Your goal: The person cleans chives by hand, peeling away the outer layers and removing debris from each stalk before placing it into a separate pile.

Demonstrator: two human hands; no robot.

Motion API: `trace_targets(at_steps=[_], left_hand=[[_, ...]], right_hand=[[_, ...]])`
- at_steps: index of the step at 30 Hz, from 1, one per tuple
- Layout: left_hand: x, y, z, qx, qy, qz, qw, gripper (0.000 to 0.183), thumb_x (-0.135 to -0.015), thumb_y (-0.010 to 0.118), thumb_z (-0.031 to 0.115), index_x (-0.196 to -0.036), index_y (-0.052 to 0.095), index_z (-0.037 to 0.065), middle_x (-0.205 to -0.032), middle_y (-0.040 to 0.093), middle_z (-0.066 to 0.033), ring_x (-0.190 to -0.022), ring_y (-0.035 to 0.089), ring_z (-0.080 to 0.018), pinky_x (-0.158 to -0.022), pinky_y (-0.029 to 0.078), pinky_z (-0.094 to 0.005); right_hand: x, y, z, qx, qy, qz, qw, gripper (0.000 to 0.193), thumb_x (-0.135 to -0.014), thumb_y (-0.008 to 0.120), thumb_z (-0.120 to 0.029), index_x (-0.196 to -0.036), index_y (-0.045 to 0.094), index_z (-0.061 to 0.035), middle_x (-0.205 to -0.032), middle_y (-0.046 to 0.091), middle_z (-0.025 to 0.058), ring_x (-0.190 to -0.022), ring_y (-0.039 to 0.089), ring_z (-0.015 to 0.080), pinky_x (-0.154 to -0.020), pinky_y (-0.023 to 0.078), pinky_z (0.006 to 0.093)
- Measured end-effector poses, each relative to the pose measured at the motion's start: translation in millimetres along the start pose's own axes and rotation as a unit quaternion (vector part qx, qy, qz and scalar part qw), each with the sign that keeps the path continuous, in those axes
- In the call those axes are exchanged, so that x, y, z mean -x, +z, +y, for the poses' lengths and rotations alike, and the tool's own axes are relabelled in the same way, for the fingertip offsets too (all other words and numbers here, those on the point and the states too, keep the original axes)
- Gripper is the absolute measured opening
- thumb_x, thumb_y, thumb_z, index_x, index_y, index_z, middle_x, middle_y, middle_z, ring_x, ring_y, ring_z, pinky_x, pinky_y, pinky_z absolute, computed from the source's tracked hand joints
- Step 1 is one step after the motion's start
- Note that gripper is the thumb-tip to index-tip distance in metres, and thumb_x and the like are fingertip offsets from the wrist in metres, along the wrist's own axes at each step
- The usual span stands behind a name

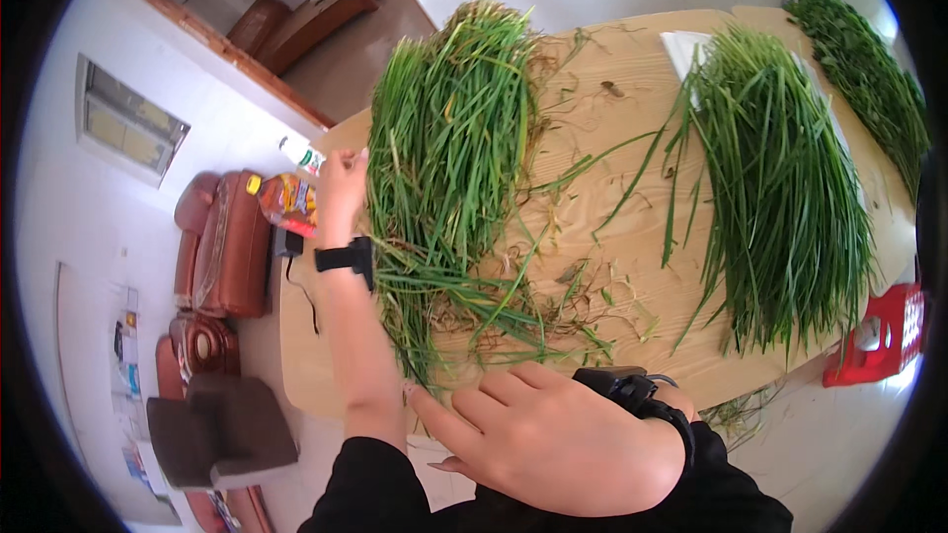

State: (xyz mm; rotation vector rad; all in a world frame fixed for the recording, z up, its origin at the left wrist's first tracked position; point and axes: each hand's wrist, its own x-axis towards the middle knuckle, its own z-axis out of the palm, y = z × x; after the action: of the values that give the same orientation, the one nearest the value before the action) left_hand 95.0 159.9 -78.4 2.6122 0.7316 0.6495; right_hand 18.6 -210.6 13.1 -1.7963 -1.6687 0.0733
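Observation:
My left hand (343, 188), with a black band on its wrist, is raised beside the left edge of a large pile of chives (449, 138). Its fingers are curled in, and no stalk shows in them. Thin brown roots and some yellowed leaves stick out of the pile. Closer to the camera, my right hand (553, 424) is in front of the table's near edge. Its index finger reaches to my left forearm near the elbow, the thumb stands apart, and it holds nothing visible. A second chive bundle (780, 197) lies at the right, leaves toward me.
Loose roots and trimmings (592, 301) litter the wooden table (612, 178). A leafy green bunch (859, 79) lies far right. Bottles (288, 197) are at the left edge. A red plastic crate (879, 336) stands right; brown armchairs (232, 247) are on the left.

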Motion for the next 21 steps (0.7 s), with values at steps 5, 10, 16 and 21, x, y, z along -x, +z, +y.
trace_targets(at_steps=[5, 10, 16, 21], left_hand=[[54, -33, -54, -0.084, -0.207, -0.248, 0.943, 0.051, -0.081, 0.051, 0.048, -0.081, 0.055, -0.003, -0.066, 0.058, -0.0112, -0.056, 0.057, -0.0187, -0.054, 0.045, -0.0305], [100, -12, -51, -0.085, -0.247, -0.335, 0.905, 0.05, -0.078, 0.056, 0.049, -0.08, 0.052, -0.001, -0.067, 0.058, -0.0108, -0.054, 0.054, -0.0168, -0.051, 0.044, -0.029], [124, -11, -99, 0.105, -0.159, -0.055, 0.98, 0.033, -0.072, 0.07, 0.02, -0.091, 0.051, 0.001, -0.08, 0.059, -0.0108, -0.068, 0.057, -0.015, -0.059, 0.045, -0.0251], [134, -82, -12, 0.138, -0.064, 0.118, 0.981, 0.031, -0.078, 0.06, 0.0, -0.104, 0.043, 0.002, -0.094, 0.057, -0.0126, -0.086, 0.055, -0.013, -0.073, 0.043, -0.0211]], right_hand=[[-2, -1, -2, -0.014, -0.018, -0.009, 1.0, 0.05, -0.075, 0.059, -0.029, -0.116, 0.048, -0.002, -0.071, 0.049, 0.0007, -0.069, 0.052, 0.0152, -0.063, 0.041, 0.0249], [-5, 2, -6, 0.021, -0.016, -0.03, 0.999, 0.049, -0.076, 0.059, -0.031, -0.116, 0.049, -0.0035, -0.068, 0.048, -0.0003, -0.066, 0.05, 0.0141, -0.062, 0.04, 0.0241], [-9, 2, -7, -0.01, -0.014, -0.032, 0.999, 0.046, -0.077, 0.058, -0.031, -0.114, 0.05, -0.0044, -0.069, 0.048, -0.0003, -0.067, 0.051, 0.0141, -0.061, 0.04, 0.024], [-15, 7, -3, -0.012, 0.015, -0.029, 0.999, 0.048, -0.075, 0.061, -0.03, -0.114, 0.05, -0.0041, -0.075, 0.053, 0.0011, -0.071, 0.054, 0.0158, -0.064, 0.042, 0.0265]])
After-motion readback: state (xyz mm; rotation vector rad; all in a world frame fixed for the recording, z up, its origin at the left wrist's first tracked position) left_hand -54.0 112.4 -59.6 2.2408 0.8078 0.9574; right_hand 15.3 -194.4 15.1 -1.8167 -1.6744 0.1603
